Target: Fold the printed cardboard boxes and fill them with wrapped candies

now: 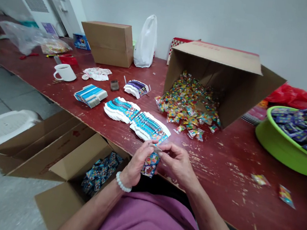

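My left hand (136, 161), a pale bead bracelet at its wrist, holds a small printed box (150, 164) upright at the table's front edge. The fingers of my right hand (178, 163) pinch at the greyish flap on the box's top. Just beyond my hands lie two fanned stacks of flat blue printed boxes, a right stack (151, 126) and a left stack (122, 109). Small wrapped candies (194, 101) spill from a cardboard carton (239, 88) lying on its side, its mouth towards me.
Below the table edge at left, an open carton (66, 164) contains finished-looking blue packets (101, 172). A green basin (282, 153) of dark purple packets stands at right. Further back are a white mug (65, 72), a closed carton (107, 45) and a white plastic bag (145, 44).
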A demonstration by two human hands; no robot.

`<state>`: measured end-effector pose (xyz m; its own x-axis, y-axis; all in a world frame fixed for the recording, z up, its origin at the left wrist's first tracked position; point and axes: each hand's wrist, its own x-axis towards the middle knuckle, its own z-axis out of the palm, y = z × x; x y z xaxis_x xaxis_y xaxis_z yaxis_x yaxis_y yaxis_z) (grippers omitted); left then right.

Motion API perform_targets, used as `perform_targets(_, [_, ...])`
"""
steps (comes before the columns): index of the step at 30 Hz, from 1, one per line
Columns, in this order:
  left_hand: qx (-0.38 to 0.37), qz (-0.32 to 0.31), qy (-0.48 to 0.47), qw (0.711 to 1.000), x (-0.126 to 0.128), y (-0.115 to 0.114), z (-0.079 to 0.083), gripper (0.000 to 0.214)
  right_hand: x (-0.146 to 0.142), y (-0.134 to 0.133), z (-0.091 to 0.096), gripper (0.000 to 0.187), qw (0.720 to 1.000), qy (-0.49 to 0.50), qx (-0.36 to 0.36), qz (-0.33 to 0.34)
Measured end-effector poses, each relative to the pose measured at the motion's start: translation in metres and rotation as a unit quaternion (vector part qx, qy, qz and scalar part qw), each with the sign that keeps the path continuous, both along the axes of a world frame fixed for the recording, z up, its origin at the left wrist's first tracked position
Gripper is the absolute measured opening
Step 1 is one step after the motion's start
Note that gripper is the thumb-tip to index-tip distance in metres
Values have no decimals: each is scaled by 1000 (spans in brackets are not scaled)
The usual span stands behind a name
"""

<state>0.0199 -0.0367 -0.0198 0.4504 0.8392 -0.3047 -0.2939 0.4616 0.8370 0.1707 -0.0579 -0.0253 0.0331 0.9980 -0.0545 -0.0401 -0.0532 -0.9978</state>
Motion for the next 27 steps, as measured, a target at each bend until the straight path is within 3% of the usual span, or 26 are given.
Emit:
perform_targets(3, [-56,-25,-45,997,-2,2,1,50,4,-2,2,16,997,-59,47,-26])
perform_targets(8, [-87,-34,-56,994,-3,7,-7,42,10,-3,9,11,971,-186,141,48])
perform_targets(16, [-8,-12,5,1000,1,2,-10,45,4,0,2,15,991,-115,61,41])
perform_targets(22, [-10,-29,11,999,5,2,-6,62,6,5,4,16,997,63,-3,47])
perform_targets(27, [25,-48,37,998,2,6,-8,55,7,9,2,14,999,28,8,14])
